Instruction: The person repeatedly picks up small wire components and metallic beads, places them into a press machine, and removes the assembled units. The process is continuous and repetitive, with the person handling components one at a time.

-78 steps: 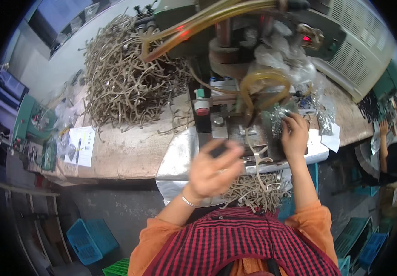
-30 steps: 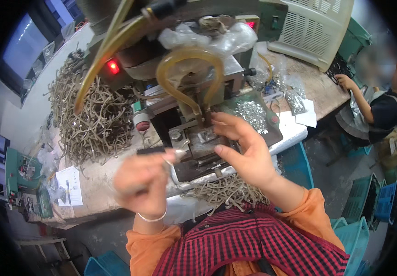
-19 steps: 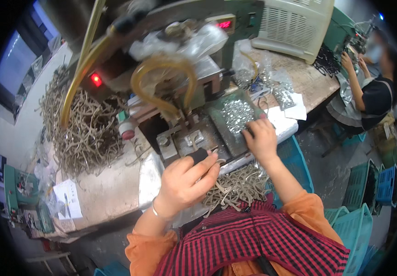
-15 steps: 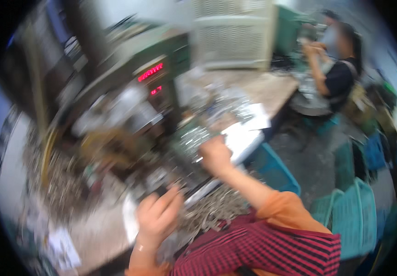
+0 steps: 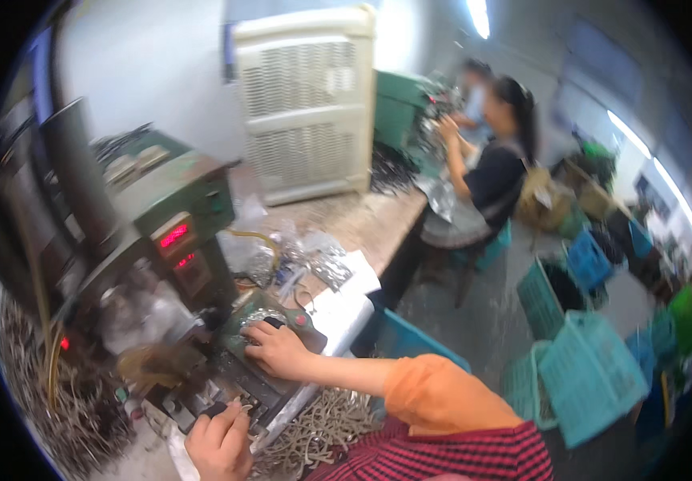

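My left hand [image 5: 219, 445] is at the front of a green bench machine [image 5: 189, 192], fingers pinched together beside its metal work bed. A small curved metal piece [image 5: 246, 406] shows at its fingertips, and something black covers one finger. My right hand [image 5: 278, 353] reaches across to the machine's right side, fingers bent over a patch of small shiny metal pieces [image 5: 259, 314]. Something black is at its fingertips too; whether it holds a piece is hidden. Many similar curved metal pieces [image 5: 318, 429] lie heaped between my body and the machine.
Another heap of metal pieces [image 5: 65, 401] lies at the left. Plastic bags [image 5: 314, 252] and a white sheet [image 5: 358, 272] are behind my right hand. A cream crate [image 5: 306, 112] stands on the bench. Teal baskets [image 5: 594, 377] are on the floor, right; a co-worker [image 5: 494, 168] sits beyond.
The view has swung right, so the machine and bench sit further left. My right hand has come closer to the machine, over the shiny pieces; my left is now at the work bed.
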A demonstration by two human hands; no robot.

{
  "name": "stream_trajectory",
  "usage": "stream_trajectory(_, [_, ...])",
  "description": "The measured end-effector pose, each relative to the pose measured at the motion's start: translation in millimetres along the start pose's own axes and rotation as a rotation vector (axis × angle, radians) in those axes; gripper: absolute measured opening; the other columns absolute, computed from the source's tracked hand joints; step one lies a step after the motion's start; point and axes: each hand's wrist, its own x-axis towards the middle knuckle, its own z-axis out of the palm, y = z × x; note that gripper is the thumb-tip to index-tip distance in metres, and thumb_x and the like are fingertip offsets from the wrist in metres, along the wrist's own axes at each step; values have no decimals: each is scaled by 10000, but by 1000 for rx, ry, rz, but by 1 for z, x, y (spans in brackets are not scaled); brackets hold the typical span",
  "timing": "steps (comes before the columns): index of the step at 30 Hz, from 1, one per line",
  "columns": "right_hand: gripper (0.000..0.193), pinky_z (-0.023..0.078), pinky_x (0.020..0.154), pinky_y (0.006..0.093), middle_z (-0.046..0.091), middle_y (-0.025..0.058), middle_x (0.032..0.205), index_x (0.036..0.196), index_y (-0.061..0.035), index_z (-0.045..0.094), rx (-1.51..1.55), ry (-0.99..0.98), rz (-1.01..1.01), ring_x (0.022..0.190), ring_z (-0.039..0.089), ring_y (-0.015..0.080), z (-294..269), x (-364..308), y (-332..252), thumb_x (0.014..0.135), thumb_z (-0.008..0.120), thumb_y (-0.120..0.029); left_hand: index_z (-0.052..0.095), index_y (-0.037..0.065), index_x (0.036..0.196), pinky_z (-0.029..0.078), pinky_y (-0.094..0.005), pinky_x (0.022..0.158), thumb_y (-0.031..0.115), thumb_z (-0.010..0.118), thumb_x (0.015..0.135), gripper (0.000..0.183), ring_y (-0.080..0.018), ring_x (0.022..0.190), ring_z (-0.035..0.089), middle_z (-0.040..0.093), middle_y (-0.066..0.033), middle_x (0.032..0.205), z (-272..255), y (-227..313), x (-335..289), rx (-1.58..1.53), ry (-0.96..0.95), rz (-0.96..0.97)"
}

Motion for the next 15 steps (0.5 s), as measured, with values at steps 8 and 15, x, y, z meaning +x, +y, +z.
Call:
stream_trajectory(8, [259,527,761,460,689,137,974,983,-79,708,-132,15,272,947,655,335,12,-5,9,729,675,-114,704,-4,1026,531,-412,889,-8,705,811,215,-389,939,691,718,-204,1027,-2,-5,-76,198,222,-285])
stream_trajectory(15, [167,535,829,383,735,131,969,998,-40,742,274,196,366,920,695,298,-7,7,-10,835,713,-65,773,98,938,478,-401,930,87,772,812,127,-272,1042,626,712,-66,1037,-78,-129,-107,393,269,-661])
